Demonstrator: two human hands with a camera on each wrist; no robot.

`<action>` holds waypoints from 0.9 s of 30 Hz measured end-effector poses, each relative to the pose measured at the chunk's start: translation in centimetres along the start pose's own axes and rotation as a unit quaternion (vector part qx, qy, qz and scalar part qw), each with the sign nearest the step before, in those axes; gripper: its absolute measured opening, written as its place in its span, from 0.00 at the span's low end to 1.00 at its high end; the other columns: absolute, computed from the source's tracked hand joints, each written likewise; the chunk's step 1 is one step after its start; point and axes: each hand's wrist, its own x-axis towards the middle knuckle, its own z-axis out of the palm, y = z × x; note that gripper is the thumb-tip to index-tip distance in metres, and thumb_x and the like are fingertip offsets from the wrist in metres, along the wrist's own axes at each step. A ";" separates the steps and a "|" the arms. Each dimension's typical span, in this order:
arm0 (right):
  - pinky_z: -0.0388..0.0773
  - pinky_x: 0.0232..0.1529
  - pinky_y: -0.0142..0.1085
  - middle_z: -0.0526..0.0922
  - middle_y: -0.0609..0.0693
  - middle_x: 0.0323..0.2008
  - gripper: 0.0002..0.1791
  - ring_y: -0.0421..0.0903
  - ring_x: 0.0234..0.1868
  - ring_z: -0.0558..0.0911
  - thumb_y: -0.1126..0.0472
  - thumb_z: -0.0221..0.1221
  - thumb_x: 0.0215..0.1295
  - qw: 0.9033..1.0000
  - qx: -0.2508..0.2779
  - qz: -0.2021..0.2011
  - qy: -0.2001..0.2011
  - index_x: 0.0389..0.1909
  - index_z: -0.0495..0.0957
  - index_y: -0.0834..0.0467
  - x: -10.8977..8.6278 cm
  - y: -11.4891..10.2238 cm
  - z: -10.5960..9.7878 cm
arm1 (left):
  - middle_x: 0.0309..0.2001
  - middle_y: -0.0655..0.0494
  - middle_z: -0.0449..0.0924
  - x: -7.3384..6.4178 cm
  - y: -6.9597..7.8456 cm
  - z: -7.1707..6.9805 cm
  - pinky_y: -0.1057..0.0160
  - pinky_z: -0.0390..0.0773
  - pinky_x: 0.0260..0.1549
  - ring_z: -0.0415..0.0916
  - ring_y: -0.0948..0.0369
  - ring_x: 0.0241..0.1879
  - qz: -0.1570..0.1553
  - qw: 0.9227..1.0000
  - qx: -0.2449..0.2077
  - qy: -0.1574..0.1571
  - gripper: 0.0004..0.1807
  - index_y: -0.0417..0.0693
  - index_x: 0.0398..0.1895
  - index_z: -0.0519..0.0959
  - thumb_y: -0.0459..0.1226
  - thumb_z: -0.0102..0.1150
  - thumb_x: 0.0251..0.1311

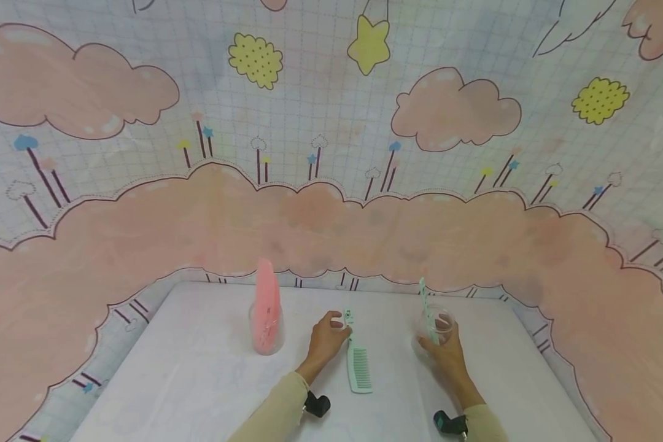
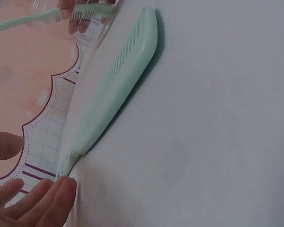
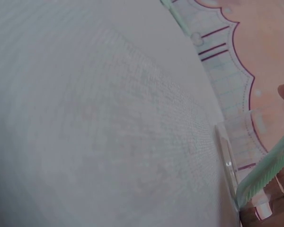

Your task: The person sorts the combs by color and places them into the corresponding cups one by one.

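A mint-green comb (image 1: pixel 359 368) lies on the white table, its toothed end toward me. My left hand (image 1: pixel 327 337) is at its handle, the fingertips (image 2: pixel 61 194) right at it and one finger standing apart from the others. On the right, my right hand (image 1: pixel 447 350) holds a clear plastic cup (image 1: pixel 442 319) with fingers around its side. A second green comb (image 1: pixel 424 307) leans upright inside that cup, toothed end down, as the right wrist view also shows.
Left of my hands stands another clear cup (image 1: pixel 273 344) with a tall pink item (image 1: pixel 266 301), rounded at the top. A patterned cloth (image 1: pixel 331 227) with clouds and stars rises behind the white table (image 1: pixel 199 368). Small black cameras sit on both wrists.
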 end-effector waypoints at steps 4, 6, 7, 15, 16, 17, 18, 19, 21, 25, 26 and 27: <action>0.61 0.69 0.61 0.58 0.63 0.72 0.49 0.64 0.72 0.61 0.57 0.68 0.59 1.000 -0.004 0.008 -0.003 0.74 0.46 0.55 -0.1 0.1 0.0 | 0.40 0.46 0.85 0.1 -0.2 0.3 0.54 0.81 0.37 0.82 0.53 0.38 -0.016 1.000 0.023 0.006 0.23 0.40 0.53 0.77 0.39 0.67 0.55; 0.60 0.70 0.61 0.57 0.62 0.73 0.49 0.64 0.72 0.60 0.57 0.68 0.59 1.000 -0.008 0.016 -0.007 0.74 0.46 0.54 -0.1 0.2 0.0 | 0.38 0.47 0.85 0.2 -0.2 0.4 0.57 0.79 0.34 0.81 0.54 0.36 -0.023 0.999 0.039 0.005 0.23 0.40 0.52 0.77 0.40 0.68 0.55; 0.60 0.70 0.61 0.57 0.62 0.72 0.49 0.64 0.72 0.60 0.58 0.67 0.59 1.000 -0.010 0.017 -0.006 0.74 0.46 0.54 -0.1 0.2 0.0 | 0.38 0.48 0.85 0.3 -0.2 0.5 0.58 0.79 0.32 0.80 0.55 0.35 -0.028 0.999 0.045 0.004 0.23 0.40 0.52 0.77 0.40 0.69 0.55; 0.63 0.68 0.60 0.58 0.62 0.72 0.48 0.63 0.71 0.63 0.58 0.67 0.59 1.000 -0.011 0.005 -0.004 0.73 0.47 0.54 0.0 0.0 0.0 | 0.35 0.52 0.82 0.4 0.1 1.0 0.62 0.74 0.28 0.74 0.59 0.32 -0.047 0.996 0.079 0.001 0.23 0.42 0.49 0.78 0.44 0.70 0.54; 0.63 0.69 0.60 0.58 0.62 0.72 0.48 0.63 0.71 0.63 0.58 0.68 0.58 1.000 -0.010 0.005 -0.003 0.73 0.47 0.54 0.1 0.1 0.0 | 0.35 0.53 0.81 0.5 0.1 1.0 0.62 0.73 0.29 0.73 0.59 0.31 -0.047 0.995 0.083 0.003 0.23 0.42 0.49 0.78 0.44 0.70 0.54; 0.63 0.69 0.60 0.58 0.62 0.72 0.48 0.63 0.71 0.63 0.58 0.68 0.58 1.000 -0.011 0.004 -0.003 0.73 0.47 0.55 0.1 0.1 0.0 | 0.34 0.53 0.81 0.5 0.1 1.1 0.62 0.73 0.29 0.73 0.59 0.31 -0.045 0.995 0.087 0.005 0.23 0.42 0.48 0.78 0.44 0.70 0.53; 0.63 0.69 0.60 0.58 0.62 0.72 0.49 0.63 0.71 0.63 0.58 0.68 0.58 1.000 -0.012 0.004 -0.003 0.73 0.47 0.55 0.1 0.2 0.0 | 0.33 0.53 0.81 0.5 0.2 1.1 0.61 0.72 0.29 0.73 0.59 0.30 -0.045 0.995 0.090 0.007 0.23 0.42 0.48 0.78 0.44 0.71 0.53; 0.63 0.69 0.60 0.58 0.62 0.72 0.49 0.63 0.71 0.63 0.58 0.68 0.58 1.000 -0.013 0.004 -0.003 0.73 0.47 0.55 0.2 0.2 0.0 | 0.32 0.54 0.80 0.6 0.2 1.2 0.61 0.72 0.28 0.73 0.60 0.29 -0.045 0.994 0.097 0.008 0.23 0.42 0.47 0.78 0.44 0.71 0.52; 0.63 0.68 0.60 0.58 0.61 0.72 0.49 0.63 0.71 0.63 0.58 0.68 0.58 1.000 -0.014 0.004 -0.002 0.73 0.47 0.55 0.2 0.3 0.0 | 0.30 0.54 0.80 0.7 0.4 1.3 0.61 0.71 0.28 0.72 0.59 0.28 -0.049 0.993 0.109 0.010 0.23 0.41 0.46 0.78 0.44 0.71 0.52; 0.65 0.67 0.58 0.59 0.62 0.72 0.49 0.62 0.70 0.64 0.58 0.68 0.58 1.000 -0.008 0.002 -0.002 0.73 0.47 0.55 0.3 0.4 0.0 | 0.30 0.53 0.80 0.9 0.6 1.6 0.58 0.72 0.30 0.71 0.57 0.29 -0.061 0.989 0.130 0.017 0.23 0.39 0.46 0.79 0.44 0.72 0.51; 0.65 0.67 0.58 0.59 0.62 0.72 0.49 0.62 0.70 0.65 0.58 0.68 0.58 1.000 -0.008 0.002 -0.002 0.73 0.47 0.55 0.3 0.4 0.0 | 0.31 0.52 0.80 1.0 0.7 1.7 0.58 0.73 0.31 0.71 0.57 0.29 -0.066 0.989 0.133 0.017 0.23 0.39 0.46 0.79 0.44 0.72 0.51; 0.66 0.67 0.58 0.59 0.62 0.72 0.49 0.62 0.70 0.65 0.58 0.68 0.58 1.000 -0.007 0.002 -0.002 0.73 0.47 0.55 0.3 0.4 0.0 | 0.31 0.51 0.80 1.1 0.7 1.8 0.57 0.73 0.31 0.71 0.56 0.29 -0.068 0.988 0.136 0.018 0.23 0.39 0.46 0.79 0.44 0.72 0.50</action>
